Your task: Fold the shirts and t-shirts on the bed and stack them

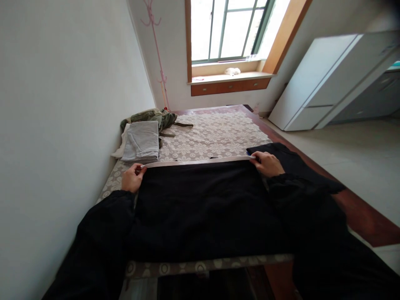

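A black garment (200,204) lies spread over the near part of the table, with a pale band (196,162) along its far edge. At the band's left end my left hand (133,178) is closed, pinching the corner between thumb and fingers. My right hand (268,163) pinches the opposite end of the same band. Between the two hands the band runs almost straight. Which kind of garment it is, I cannot tell. Beside my right hand, another dark cloth (300,166) lies on the table's right side.
A patterned cloth (215,133) covers the reddish wooden table (368,225). Folded grey fabric (142,141) and a camouflage bag (156,117) sit at the back left against the wall (68,104). Beyond stand a pink coat rack (158,50) and a white fridge (331,79).
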A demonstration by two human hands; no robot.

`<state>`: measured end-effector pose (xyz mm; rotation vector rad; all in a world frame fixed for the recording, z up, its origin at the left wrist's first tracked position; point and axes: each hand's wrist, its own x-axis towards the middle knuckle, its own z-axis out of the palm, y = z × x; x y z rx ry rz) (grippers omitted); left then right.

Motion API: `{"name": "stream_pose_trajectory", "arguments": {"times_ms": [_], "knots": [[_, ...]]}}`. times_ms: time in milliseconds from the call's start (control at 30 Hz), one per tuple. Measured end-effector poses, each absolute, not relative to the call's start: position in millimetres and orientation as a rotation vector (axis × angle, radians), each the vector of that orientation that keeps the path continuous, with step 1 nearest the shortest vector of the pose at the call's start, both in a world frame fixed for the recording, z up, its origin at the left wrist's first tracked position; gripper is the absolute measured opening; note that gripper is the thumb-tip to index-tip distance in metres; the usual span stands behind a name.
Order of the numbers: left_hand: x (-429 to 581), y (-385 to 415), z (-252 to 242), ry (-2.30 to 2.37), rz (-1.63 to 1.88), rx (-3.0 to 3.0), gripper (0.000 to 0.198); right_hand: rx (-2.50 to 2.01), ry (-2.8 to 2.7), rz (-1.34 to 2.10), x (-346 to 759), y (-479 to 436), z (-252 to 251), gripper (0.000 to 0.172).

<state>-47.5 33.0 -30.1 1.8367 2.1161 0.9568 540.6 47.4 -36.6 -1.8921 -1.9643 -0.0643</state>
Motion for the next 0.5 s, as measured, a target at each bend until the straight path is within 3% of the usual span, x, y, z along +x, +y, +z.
{"name": "stream_pose_trajectory", "arguments": {"times_ms": [500], "knots": [[-51.2,34.9,-30.9,2.144,0.854,1.867,0.032,-1.934,-1.947,-0.047,541.2,49.2,-38.6,0.027]]}}
